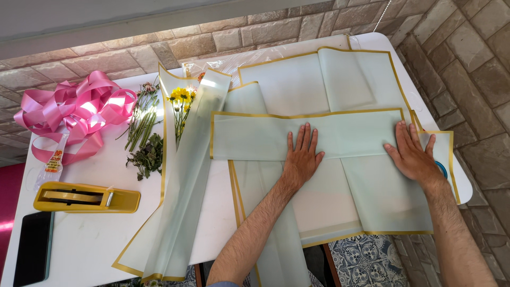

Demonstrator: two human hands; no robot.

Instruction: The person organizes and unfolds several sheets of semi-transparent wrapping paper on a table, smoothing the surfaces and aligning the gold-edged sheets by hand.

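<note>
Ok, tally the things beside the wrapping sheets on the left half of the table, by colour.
Pink: 1, ribbon bow
Yellow: 2, tape dispenser and flower bunch
Green: 2, stem bundle and leaf sprig
Black: 1, phone
Total: 6

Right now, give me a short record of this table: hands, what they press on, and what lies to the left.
left hand: flat, palm down on the folded wrapping sheet
right hand: flat on the same sheet's right end
sheet: pale green, gold edged, lying across other sheets
table: white
left side: pink ribbon bow, yellow tape dispenser, yellow flowers, loose stems
</note>
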